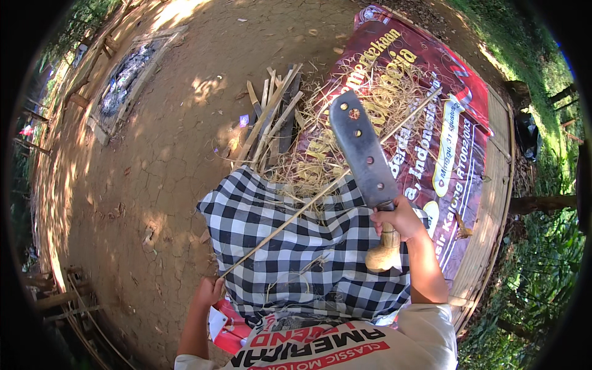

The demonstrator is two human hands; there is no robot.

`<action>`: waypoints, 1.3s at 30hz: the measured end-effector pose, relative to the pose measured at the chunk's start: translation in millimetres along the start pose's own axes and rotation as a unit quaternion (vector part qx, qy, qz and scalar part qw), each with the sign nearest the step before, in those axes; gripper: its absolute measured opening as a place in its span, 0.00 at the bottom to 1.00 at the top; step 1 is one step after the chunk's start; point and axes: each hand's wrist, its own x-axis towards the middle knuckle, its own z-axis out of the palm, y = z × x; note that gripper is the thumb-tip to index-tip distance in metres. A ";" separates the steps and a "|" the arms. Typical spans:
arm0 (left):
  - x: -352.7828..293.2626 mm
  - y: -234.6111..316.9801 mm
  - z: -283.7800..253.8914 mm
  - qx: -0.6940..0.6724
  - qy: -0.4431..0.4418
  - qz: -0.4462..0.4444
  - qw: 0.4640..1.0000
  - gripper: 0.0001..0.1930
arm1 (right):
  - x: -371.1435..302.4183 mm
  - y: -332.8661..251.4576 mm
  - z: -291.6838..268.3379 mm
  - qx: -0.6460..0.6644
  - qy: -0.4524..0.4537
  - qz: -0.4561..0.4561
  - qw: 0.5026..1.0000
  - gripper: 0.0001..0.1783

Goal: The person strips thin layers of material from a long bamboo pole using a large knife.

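In my right hand [404, 221] is a broad cleaver [365, 151] with a row of holes in its dark blade and a pale wooden handle [383, 254]. Its blade points away from me and covers a short stretch of a thin bamboo stick [277, 232]. My left hand [211, 291] pinches the near end of that stick, low on the left. From there the stick runs diagonally to the far right. Whether blade and stick touch, I cannot tell. A black-and-white checked cloth [296, 250] drapes over my lap beneath both, with a few shavings on it.
Fibrous shavings [394, 86] lie heaped on a dark red printed banner [472, 102], spread over a bamboo platform [493, 203]. Split wood pieces [271, 117] are piled on the bare earth [148, 179] ahead. A framed ash bed [129, 77] sits far left; greenery borders the right.
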 end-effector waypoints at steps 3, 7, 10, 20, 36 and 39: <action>3.0 -8.0 9.1 -0.006 0.003 -0.004 1.000 0.16 | 4.5 -0.8 26.0 0.077 0.067 -0.001 0.995 0.09; -0.5 0.3 5.7 -0.029 0.029 0.042 0.998 0.17 | 4.8 27.2 41.7 -0.075 -0.049 0.039 0.995 0.10; -2.5 -2.9 0.9 -0.013 0.020 0.044 0.999 0.18 | 1.4 19.3 40.6 -0.028 -0.065 0.032 0.997 0.10; -5.7 0.7 14.9 -0.053 0.011 0.000 0.999 0.21 | 9.5 32.8 63.1 -0.068 0.022 -0.027 0.997 0.13; -0.2 13.4 27.0 0.087 0.161 0.060 0.981 0.17 | -2.0 -11.6 36.4 0.008 0.037 0.008 0.999 0.10; -0.9 25.8 24.6 0.096 0.174 0.074 0.977 0.17 | -5.7 2.6 35.6 0.028 0.029 0.020 0.999 0.09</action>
